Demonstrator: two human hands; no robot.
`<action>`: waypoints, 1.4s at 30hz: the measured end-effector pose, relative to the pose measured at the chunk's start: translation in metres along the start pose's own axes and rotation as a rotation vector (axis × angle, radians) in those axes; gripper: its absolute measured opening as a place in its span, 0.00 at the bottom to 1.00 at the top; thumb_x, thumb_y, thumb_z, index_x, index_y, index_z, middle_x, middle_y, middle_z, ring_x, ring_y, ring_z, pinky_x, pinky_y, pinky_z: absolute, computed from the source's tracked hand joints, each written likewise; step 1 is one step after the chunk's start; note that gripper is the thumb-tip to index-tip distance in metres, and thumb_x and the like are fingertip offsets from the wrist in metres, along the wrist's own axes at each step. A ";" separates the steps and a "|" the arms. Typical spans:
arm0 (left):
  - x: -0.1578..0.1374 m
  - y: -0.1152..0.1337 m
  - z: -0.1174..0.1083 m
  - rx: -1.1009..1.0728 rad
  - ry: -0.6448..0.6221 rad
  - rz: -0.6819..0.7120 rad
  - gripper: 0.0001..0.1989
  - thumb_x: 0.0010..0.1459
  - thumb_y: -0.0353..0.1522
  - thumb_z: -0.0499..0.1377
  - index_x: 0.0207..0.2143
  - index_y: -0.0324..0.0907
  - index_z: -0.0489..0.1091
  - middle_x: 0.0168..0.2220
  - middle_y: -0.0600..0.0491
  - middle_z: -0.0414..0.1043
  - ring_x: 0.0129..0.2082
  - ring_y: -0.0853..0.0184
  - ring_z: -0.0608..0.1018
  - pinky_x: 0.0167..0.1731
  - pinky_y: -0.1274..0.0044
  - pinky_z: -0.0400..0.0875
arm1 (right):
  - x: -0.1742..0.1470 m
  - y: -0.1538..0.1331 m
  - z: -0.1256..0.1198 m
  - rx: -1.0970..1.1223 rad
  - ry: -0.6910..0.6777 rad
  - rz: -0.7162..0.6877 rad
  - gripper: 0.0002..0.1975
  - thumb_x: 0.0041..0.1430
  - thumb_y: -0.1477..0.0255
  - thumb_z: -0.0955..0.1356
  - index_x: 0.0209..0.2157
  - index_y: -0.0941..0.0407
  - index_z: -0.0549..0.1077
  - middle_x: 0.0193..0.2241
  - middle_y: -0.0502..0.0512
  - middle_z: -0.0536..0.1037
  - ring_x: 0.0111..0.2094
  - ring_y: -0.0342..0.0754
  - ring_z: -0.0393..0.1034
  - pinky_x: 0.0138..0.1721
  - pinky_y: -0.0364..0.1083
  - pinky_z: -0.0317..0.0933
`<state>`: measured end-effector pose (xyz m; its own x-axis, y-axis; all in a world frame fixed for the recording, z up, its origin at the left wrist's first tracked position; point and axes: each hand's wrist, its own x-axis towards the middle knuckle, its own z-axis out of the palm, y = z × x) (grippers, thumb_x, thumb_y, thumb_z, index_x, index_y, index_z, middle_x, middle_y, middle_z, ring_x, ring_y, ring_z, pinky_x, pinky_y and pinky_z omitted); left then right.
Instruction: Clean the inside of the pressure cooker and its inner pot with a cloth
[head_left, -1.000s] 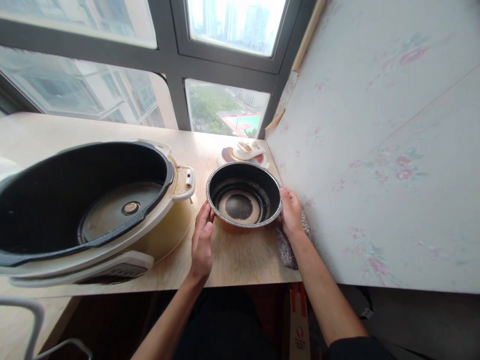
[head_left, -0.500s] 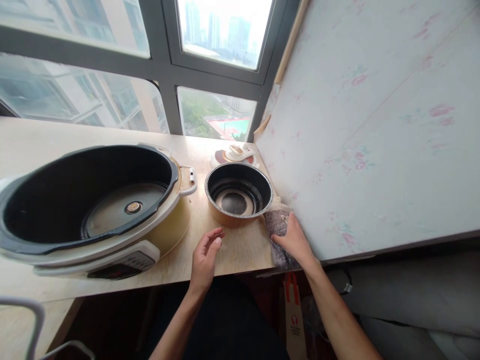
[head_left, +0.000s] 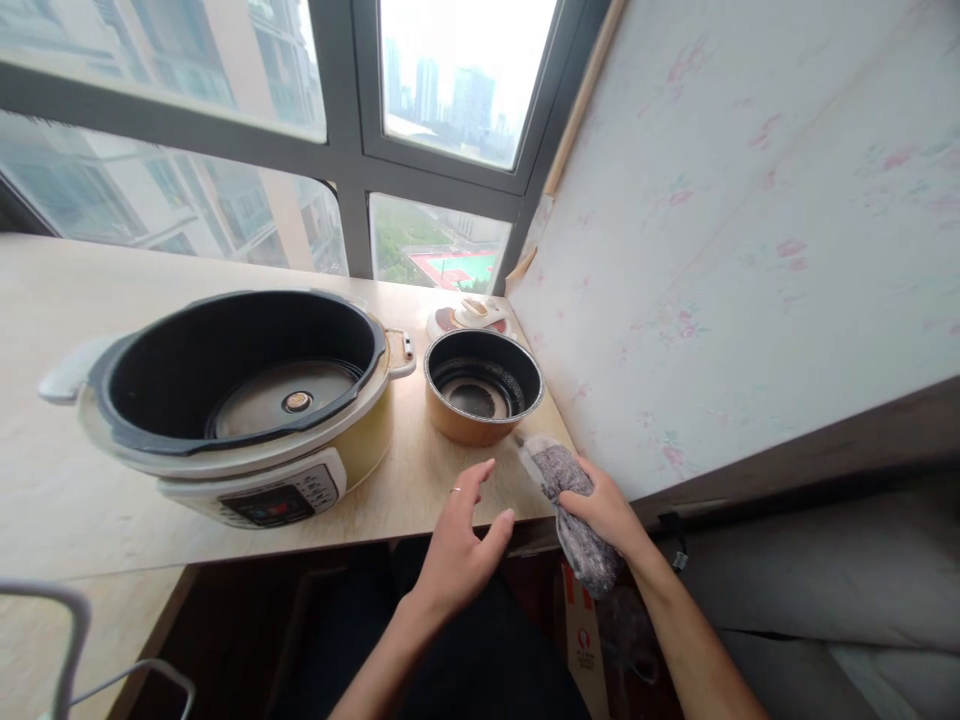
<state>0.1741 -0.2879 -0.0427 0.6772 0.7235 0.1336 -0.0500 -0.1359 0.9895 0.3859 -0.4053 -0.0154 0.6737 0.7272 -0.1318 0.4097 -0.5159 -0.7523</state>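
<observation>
Both hands have let go of the small pot (head_left: 483, 385) they were holding a second ago, and the pot now sits alone on the table (head_left: 420, 480). Just left of the small pot stands the big cooker (head_left: 240, 400), with its lid off and its dark inside showing; its handle almost touches the small pot. Behind the small pot, near the window, lies a little white and brown lid (head_left: 469, 315). The left hand (head_left: 461, 535) has pulled back from the small pot and now floats over the near edge of the table, in front of the pot. Its fingers are spread wide and it holds nothing. To the right of the small pot, and a bit nearer to the person, the right hand (head_left: 604, 510) has closed around a grey speckled cloth (head_left: 574, 505). The cloth was lying flat on the table by the wall before; now it is lifted, with one end pointing up toward the small pot and the other end hanging down off the table edge. So the work seems to have moved from the pot to the cloth.
</observation>
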 end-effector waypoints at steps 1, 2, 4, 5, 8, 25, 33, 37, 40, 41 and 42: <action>-0.001 0.006 0.001 0.050 -0.011 0.079 0.31 0.59 0.36 0.63 0.65 0.47 0.64 0.65 0.42 0.64 0.65 0.50 0.68 0.63 0.54 0.64 | -0.007 -0.009 -0.003 0.024 -0.024 -0.029 0.25 0.45 0.70 0.68 0.49 0.58 0.77 0.34 0.51 0.80 0.36 0.52 0.73 0.40 0.47 0.65; -0.002 0.012 0.003 0.097 -0.014 0.153 0.34 0.59 0.36 0.64 0.67 0.48 0.61 0.68 0.42 0.60 0.68 0.48 0.64 0.65 0.52 0.60 | -0.014 -0.018 -0.006 0.040 -0.050 -0.058 0.26 0.46 0.71 0.68 0.50 0.58 0.77 0.35 0.51 0.80 0.37 0.53 0.73 0.41 0.47 0.66; -0.002 0.023 0.003 0.158 0.003 0.267 0.38 0.58 0.35 0.65 0.70 0.49 0.58 0.71 0.42 0.54 0.72 0.46 0.56 0.68 0.49 0.53 | -0.024 -0.038 -0.015 0.066 -0.106 -0.127 0.28 0.46 0.73 0.68 0.52 0.58 0.78 0.36 0.51 0.81 0.39 0.54 0.74 0.43 0.47 0.67; -0.002 0.029 0.003 0.165 0.018 0.300 0.39 0.58 0.36 0.66 0.70 0.50 0.58 0.72 0.42 0.52 0.72 0.45 0.54 0.68 0.48 0.52 | -0.028 -0.048 -0.020 0.074 -0.133 -0.172 0.28 0.46 0.74 0.67 0.52 0.57 0.78 0.37 0.51 0.81 0.40 0.54 0.75 0.43 0.46 0.68; -0.001 0.046 -0.004 0.117 0.019 0.305 0.40 0.55 0.37 0.68 0.69 0.50 0.60 0.72 0.43 0.51 0.72 0.42 0.54 0.68 0.48 0.52 | -0.038 -0.078 -0.033 0.059 -0.237 -0.350 0.32 0.43 0.77 0.67 0.53 0.56 0.78 0.43 0.53 0.82 0.43 0.54 0.75 0.46 0.46 0.69; 0.021 0.157 -0.066 -0.668 0.428 0.019 0.39 0.43 0.41 0.75 0.56 0.40 0.68 0.50 0.43 0.76 0.53 0.50 0.78 0.57 0.61 0.71 | -0.024 -0.223 0.048 -0.038 0.028 -1.141 0.40 0.52 0.72 0.72 0.67 0.52 0.62 0.61 0.62 0.70 0.62 0.64 0.65 0.62 0.60 0.63; 0.073 0.170 -0.170 -0.504 0.775 0.210 0.24 0.39 0.31 0.68 0.42 0.39 0.72 0.35 0.54 0.76 0.36 0.63 0.78 0.42 0.71 0.74 | 0.024 -0.276 0.094 0.327 -0.297 -1.108 0.48 0.60 0.60 0.73 0.74 0.49 0.46 0.72 0.62 0.53 0.71 0.61 0.51 0.69 0.64 0.50; 0.098 0.164 -0.239 -0.064 1.032 0.384 0.26 0.38 0.28 0.64 0.45 0.42 0.70 0.36 0.56 0.73 0.37 0.64 0.76 0.41 0.73 0.73 | 0.085 -0.269 0.110 0.450 -0.402 -0.952 0.47 0.61 0.52 0.72 0.73 0.50 0.47 0.69 0.68 0.58 0.69 0.62 0.56 0.65 0.65 0.56; 0.116 0.157 -0.272 0.384 1.014 0.483 0.26 0.41 0.26 0.64 0.46 0.43 0.69 0.42 0.53 0.73 0.43 0.62 0.75 0.48 0.70 0.71 | 0.135 -0.262 0.116 0.372 -0.302 -0.866 0.48 0.57 0.52 0.72 0.71 0.55 0.51 0.67 0.72 0.62 0.68 0.64 0.57 0.65 0.66 0.55; 0.121 0.153 -0.277 0.505 1.007 0.494 0.25 0.42 0.26 0.65 0.46 0.43 0.69 0.42 0.52 0.72 0.44 0.61 0.74 0.49 0.69 0.70 | 0.151 -0.260 0.118 0.318 -0.272 -0.828 0.49 0.56 0.53 0.73 0.71 0.56 0.52 0.67 0.72 0.62 0.68 0.65 0.57 0.65 0.66 0.55; 0.127 0.148 -0.280 0.608 0.998 0.495 0.25 0.43 0.27 0.65 0.46 0.42 0.68 0.43 0.51 0.72 0.45 0.60 0.74 0.50 0.68 0.70 | 0.166 -0.260 0.120 0.245 -0.252 -0.782 0.49 0.55 0.55 0.73 0.71 0.58 0.53 0.67 0.74 0.61 0.68 0.66 0.57 0.65 0.67 0.55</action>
<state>0.0470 -0.0268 0.1366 -0.1760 0.6645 0.7263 0.3845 -0.6328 0.6721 0.3174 -0.0961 0.0805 0.0843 0.9272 0.3650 0.5353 0.2669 -0.8014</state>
